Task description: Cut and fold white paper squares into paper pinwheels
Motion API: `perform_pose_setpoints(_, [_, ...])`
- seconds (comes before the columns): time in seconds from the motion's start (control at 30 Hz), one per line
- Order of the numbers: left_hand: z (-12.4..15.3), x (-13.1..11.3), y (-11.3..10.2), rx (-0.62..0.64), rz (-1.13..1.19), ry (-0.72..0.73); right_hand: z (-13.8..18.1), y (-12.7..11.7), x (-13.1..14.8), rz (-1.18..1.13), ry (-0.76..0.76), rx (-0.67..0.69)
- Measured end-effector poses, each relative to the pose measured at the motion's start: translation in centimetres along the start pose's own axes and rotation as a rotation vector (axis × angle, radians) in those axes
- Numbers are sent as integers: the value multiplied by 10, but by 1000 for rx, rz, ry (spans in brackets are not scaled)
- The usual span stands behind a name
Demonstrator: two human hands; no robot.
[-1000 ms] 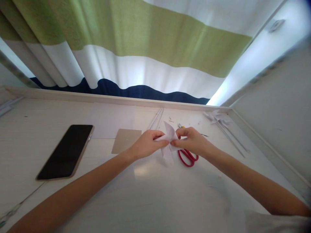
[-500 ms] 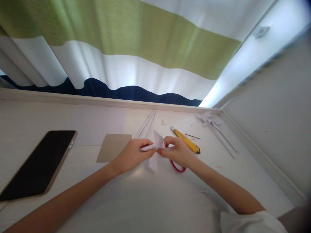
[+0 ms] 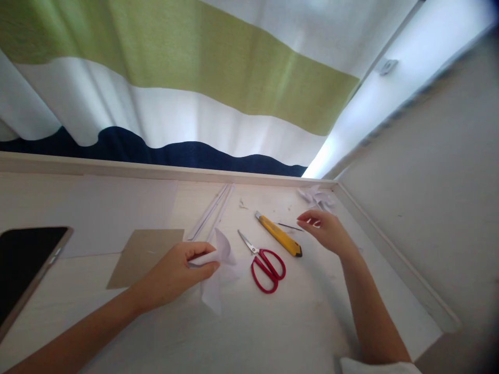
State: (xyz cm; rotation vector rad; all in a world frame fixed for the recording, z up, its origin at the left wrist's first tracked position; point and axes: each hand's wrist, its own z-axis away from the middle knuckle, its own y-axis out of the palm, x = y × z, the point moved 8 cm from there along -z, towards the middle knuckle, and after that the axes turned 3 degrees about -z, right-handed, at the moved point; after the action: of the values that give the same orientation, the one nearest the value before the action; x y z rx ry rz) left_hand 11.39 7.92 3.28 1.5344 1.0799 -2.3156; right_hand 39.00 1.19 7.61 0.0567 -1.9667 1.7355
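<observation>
My left hand [image 3: 183, 270] pinches a folded white paper pinwheel [image 3: 222, 254] between thumb and fingers, its blades sticking out past the fingertips. To the right, my right hand [image 3: 325, 231] is held over the table with thumb and index finger slightly apart and nothing visible between them. Its fingertips are close to the right end of a thin dark rod [image 3: 288, 226], which lies behind a yellow utility knife [image 3: 278, 234]. Between my hands rest scissors [image 3: 268, 270] with red handles.
A square of brown card [image 3: 144, 254] lies beside my left hand, with white paper [image 3: 125, 208] behind it. White paper sticks [image 3: 210, 213] lie near the back ledge. More paper pinwheels [image 3: 317, 197] are at the back right. A phone [image 3: 27, 265] lies at left.
My right hand has let go of the pinwheel and moved right, towards the dark rod. My left hand keeps the pinwheel. The scissors are now uncovered, and the view has shifted right.
</observation>
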Motion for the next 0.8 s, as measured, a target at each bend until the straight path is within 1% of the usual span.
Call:
perform_pose_setpoints(0.07, [-2,6,0,4,0,-44,-4,6,-22,107,64,32])
perform_pose_setpoints(0.13, [-3,11,1,17,20,-100,-7,18,-33,190,102,95])
perform_pose_setpoints(0.3, [-4,18,-1,23,90,-173,-8,45,-40,311,139,257])
perform_pose_setpoints(0.47, [-6,23,-11,-51,62,-201,-8,54,-46,384,184,344])
perform_pose_setpoints(0.6, [-7,20,-13,-51,31,-174,-8,54,-47,396,184,349])
perform_pose_setpoints(0.8, [-5,17,-16,-71,53,-157,-9,51,-40,338,143,275])
